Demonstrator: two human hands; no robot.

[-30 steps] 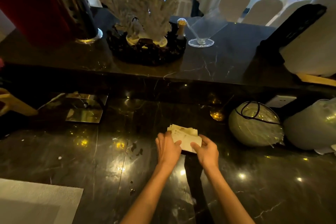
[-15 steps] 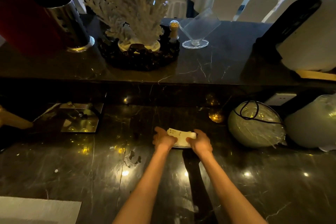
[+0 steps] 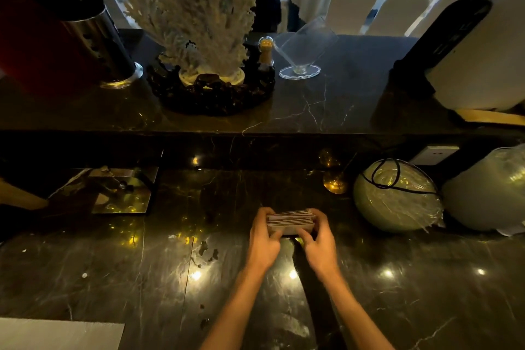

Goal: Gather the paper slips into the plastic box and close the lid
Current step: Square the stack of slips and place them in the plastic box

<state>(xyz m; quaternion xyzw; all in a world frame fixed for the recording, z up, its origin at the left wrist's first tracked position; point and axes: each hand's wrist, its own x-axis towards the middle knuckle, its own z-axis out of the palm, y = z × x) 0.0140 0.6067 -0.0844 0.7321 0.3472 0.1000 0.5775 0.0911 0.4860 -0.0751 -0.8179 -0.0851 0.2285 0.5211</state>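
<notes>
Both hands [image 3: 292, 241] squeeze the paper slips [image 3: 291, 221]; printing unreadable.

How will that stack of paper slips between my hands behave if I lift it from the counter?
The stack of paper slips is probably light. Its loose, uneven edges suggest slips could slide or fan apart unless squeezed. The left hand and right hand grip opposite ends, so it may sag in the middle. The glossy counter likely lets dropped slips skid.

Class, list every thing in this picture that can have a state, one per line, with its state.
Paper slips: stacked, gripped at both ends.
Left hand: closed on the stack's left end.
Right hand: closed on the stack's right end.
Plastic box: not clearly visible; cannot tell.
Clear stemmed glass: upright, empty.
Round lamp: wrapped in plastic, cord draped over it.
</notes>
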